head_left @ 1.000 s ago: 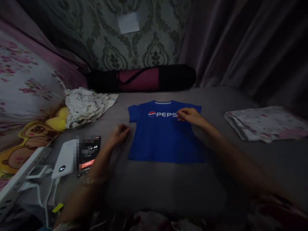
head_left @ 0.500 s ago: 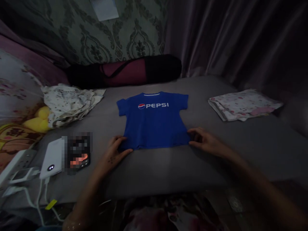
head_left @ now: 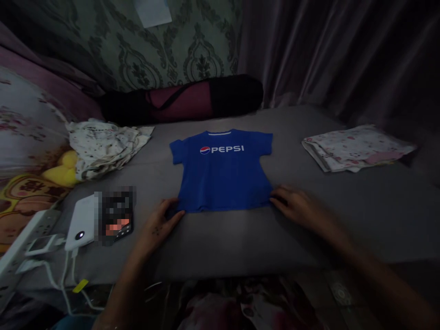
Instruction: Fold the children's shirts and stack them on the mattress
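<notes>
A blue short-sleeved T-shirt (head_left: 225, 176) with a PEPSI print lies spread flat, collar away from me. My left hand (head_left: 163, 224) rests at its lower left corner, with thumb and fingers apart; the fingertips touch the shirt's edge. At the lower right corner, the fingers and thumb of my right hand (head_left: 294, 204) are close together on the hem. That hand is slightly blurred.
The shirt lies on a grey-covered bed (head_left: 223, 243). Crumpled pale clothing (head_left: 106, 146) sits left, folded patterned cloth (head_left: 354, 149) right. A white power bank (head_left: 82, 224), a partly pixelated phone (head_left: 125, 229) and a power strip (head_left: 25, 243) with cables lie front left. Behind is a long black-and-maroon bag (head_left: 185, 101).
The view has shifted slightly. My left hand has drawn back a little from the lower left corner, and the right thumb has come nearer its fingers. The shirt stays flat.
</notes>
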### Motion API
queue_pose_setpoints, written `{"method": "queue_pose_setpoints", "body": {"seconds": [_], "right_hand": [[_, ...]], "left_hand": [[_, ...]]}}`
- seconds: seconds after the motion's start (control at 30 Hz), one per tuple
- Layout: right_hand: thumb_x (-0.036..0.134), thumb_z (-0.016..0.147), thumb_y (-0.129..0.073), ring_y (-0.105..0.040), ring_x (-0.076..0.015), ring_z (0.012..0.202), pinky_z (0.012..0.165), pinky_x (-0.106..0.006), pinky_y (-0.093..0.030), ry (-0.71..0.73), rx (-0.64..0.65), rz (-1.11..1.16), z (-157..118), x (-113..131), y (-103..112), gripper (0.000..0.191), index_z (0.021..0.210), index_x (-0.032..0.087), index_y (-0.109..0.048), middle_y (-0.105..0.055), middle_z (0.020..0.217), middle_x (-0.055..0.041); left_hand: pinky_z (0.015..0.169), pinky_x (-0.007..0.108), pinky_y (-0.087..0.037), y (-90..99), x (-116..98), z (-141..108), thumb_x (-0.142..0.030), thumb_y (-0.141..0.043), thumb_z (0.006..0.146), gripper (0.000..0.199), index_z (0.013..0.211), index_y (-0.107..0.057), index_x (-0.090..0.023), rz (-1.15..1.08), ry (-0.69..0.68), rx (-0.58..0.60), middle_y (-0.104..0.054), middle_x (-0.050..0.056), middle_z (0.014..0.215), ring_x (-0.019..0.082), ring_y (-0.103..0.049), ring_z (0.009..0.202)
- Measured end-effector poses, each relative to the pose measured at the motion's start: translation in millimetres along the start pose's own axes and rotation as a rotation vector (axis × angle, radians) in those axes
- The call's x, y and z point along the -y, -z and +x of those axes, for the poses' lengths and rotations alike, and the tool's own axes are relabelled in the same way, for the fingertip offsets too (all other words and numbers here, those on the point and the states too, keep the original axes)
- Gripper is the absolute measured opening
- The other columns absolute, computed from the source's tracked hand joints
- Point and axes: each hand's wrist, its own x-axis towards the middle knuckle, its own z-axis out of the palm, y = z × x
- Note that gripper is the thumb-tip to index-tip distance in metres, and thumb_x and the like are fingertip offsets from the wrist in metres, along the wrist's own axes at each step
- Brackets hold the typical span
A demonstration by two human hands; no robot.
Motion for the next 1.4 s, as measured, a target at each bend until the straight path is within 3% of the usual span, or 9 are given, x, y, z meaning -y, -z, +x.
{"method": "queue_pose_setpoints", "body": {"seconds": [0.3, 0.5, 0.7, 0.87, 1.03, 1.17, 1.27, 1.33, 1.4], "right_hand": [[0.029, 0.094, -0.042, -0.067, -0.0223, 0.081, 0.074, -0.036, -0.051, 0.035, -0.019, -0.209, -2, -4, -11, 0.025, 0.103, 0.021, -0.064, -0.068, 0.103, -0.0095], [0.026, 0.093, -0.037, -0.068, -0.0242, 0.068, 0.061, -0.034, -0.047, -0.130, 0.021, -0.356, 2, -10, -16, 0.028, 0.105, 0.020, -0.061, -0.072, 0.083, -0.0088], [0.028, 0.091, -0.042, -0.070, -0.0265, 0.074, 0.061, -0.034, -0.047, -0.219, 0.098, -0.409, 11, 0, -15, 0.028, 0.112, 0.020, -0.060, -0.073, 0.089, -0.0099], [0.024, 0.091, -0.042, -0.070, -0.0264, 0.075, 0.059, -0.033, -0.046, -0.272, 0.124, -0.459, 11, 8, -8, 0.034, 0.121, 0.020, -0.058, -0.074, 0.088, -0.0102], [0.023, 0.089, -0.045, -0.069, -0.0255, 0.076, 0.065, -0.034, -0.048, -0.273, 0.053, -0.432, 0, 5, 1, 0.033, 0.119, 0.020, -0.059, -0.073, 0.088, -0.0105], [0.015, 0.085, -0.045, -0.066, -0.0259, 0.093, 0.080, -0.039, -0.051, -0.124, -0.071, -0.422, -8, -3, -2, 0.039, 0.121, 0.019, -0.058, -0.066, 0.114, -0.0123], [0.007, 0.083, -0.039, -0.056, -0.0263, 0.117, 0.096, -0.043, -0.047, 0.083, -0.125, -0.370, -11, -11, -7, 0.049, 0.127, 0.021, -0.056, -0.055, 0.134, -0.0104], [0.004, 0.083, -0.034, -0.052, -0.0235, 0.123, 0.101, -0.042, -0.045, 0.197, -0.100, -0.315, -13, -15, -7, 0.054, 0.129, 0.023, -0.054, -0.053, 0.137, -0.0078], [0.001, 0.082, -0.032, -0.054, -0.0206, 0.121, 0.100, -0.039, -0.047, 0.269, -0.029, -0.264, -15, -17, -3, 0.058, 0.129, 0.025, -0.054, -0.056, 0.134, -0.0059]], "left_hand": [[0.085, 0.033, -0.050, -8.8, -10, 4, -0.044, -0.049, 0.087, 0.034, 0.101, -0.067, -0.019, -0.086, 0.007, -0.066, -0.071, 0.007, 0.100, 0.022, -0.065, 0.094], [0.082, 0.029, -0.049, -6.2, -22, 2, -0.042, -0.047, 0.089, 0.035, 0.104, -0.068, -0.019, -0.211, 0.087, -0.101, -0.072, 0.004, 0.097, 0.020, -0.066, 0.091], [0.064, 0.024, -0.045, -9.0, -27, 8, -0.026, -0.050, 0.077, 0.030, 0.100, -0.067, -0.017, -0.197, 0.144, -0.138, -0.063, 0.000, 0.075, 0.014, -0.056, 0.065], [0.070, 0.026, -0.046, -15.3, -19, 17, -0.019, -0.050, 0.074, 0.029, 0.097, -0.067, -0.017, -0.115, 0.075, -0.125, -0.063, 0.004, 0.089, 0.015, -0.057, 0.074], [0.066, 0.027, -0.045, -2.1, -6, 10, -0.017, -0.045, 0.079, 0.037, 0.113, -0.061, -0.019, 0.096, -0.060, -0.056, -0.060, 0.004, 0.095, 0.015, -0.057, 0.069], [0.070, 0.031, -0.050, 6.7, 6, 4, -0.019, -0.045, 0.081, 0.037, 0.115, -0.061, -0.019, 0.214, -0.141, -0.042, -0.058, 0.006, 0.100, 0.018, -0.061, 0.076], [0.092, 0.038, -0.050, 4.1, 17, 5, -0.016, -0.044, 0.082, 0.042, 0.121, -0.060, -0.019, 0.246, -0.311, -0.059, -0.056, 0.011, 0.122, 0.024, -0.059, 0.109], [0.104, 0.041, -0.043, 1.2, 26, 8, -0.014, -0.041, 0.085, 0.042, 0.122, -0.060, -0.020, 0.233, -0.445, -0.030, -0.052, 0.010, 0.135, 0.025, -0.049, 0.127], [0.107, 0.040, -0.042, 0.0, 35, 11, -0.014, -0.038, 0.089, 0.039, 0.118, -0.062, -0.021, 0.205, -0.539, 0.034, -0.057, 0.009, 0.133, 0.022, -0.049, 0.128]]}}
